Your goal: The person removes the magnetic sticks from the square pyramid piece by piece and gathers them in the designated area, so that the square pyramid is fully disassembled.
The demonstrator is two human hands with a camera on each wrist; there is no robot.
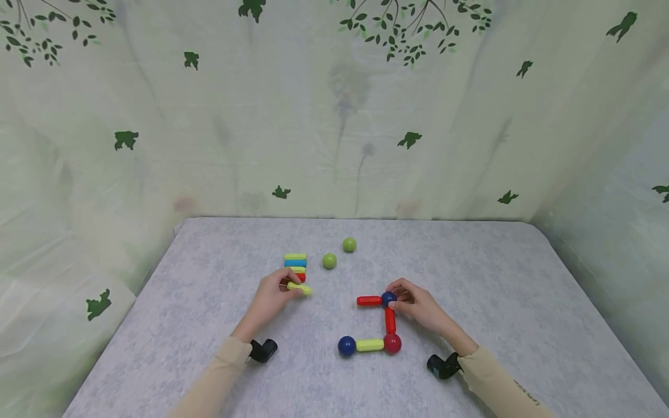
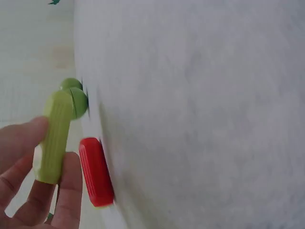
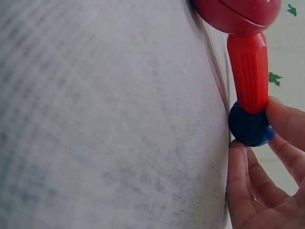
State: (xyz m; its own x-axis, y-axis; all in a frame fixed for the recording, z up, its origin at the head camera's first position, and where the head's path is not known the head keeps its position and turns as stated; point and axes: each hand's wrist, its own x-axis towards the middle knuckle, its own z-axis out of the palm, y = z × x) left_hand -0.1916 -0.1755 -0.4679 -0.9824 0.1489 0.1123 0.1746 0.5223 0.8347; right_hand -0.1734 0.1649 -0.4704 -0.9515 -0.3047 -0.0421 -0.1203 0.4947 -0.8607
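My left hand (image 1: 273,292) pinches a yellow-green building rod (image 1: 301,289) between thumb and fingers. In the left wrist view this ribbed rod (image 2: 54,138) stands over a red rod (image 2: 96,172) lying near the fingers. With thumb and fingertips, my right hand (image 1: 422,306) grips a blue ball (image 1: 388,299) at the upper corner of a joined shape. From that ball a red rod (image 1: 369,301) points left and another red rod (image 1: 389,321) runs down to a dark red ball (image 1: 392,343). A yellow-green rod (image 1: 370,345) links the latter to a second blue ball (image 1: 346,346).
Beyond the left hand several loose rods lie in a stack-like row, a blue rod (image 1: 295,263) among them, partly hidden by the fingers. Two green balls (image 1: 329,260) sit toward the back of the table (image 1: 460,255). A patterned curtain (image 1: 303,116) hangs behind.
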